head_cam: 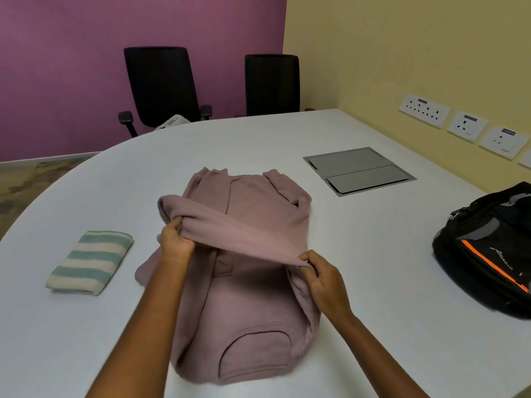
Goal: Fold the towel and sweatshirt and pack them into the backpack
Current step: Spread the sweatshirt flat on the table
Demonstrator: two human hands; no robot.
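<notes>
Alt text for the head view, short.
The left hand and right hand hold a sleeve of the pink sweatshirt stretched across its body on a white table. A folded striped towel lies on its left, a black backpack on its right.

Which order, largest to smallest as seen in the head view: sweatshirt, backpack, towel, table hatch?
1. sweatshirt
2. backpack, though the frame edge cuts it off
3. towel and table hatch look alike; the hatch lies farther from the camera, so no ranking between them.
</notes>
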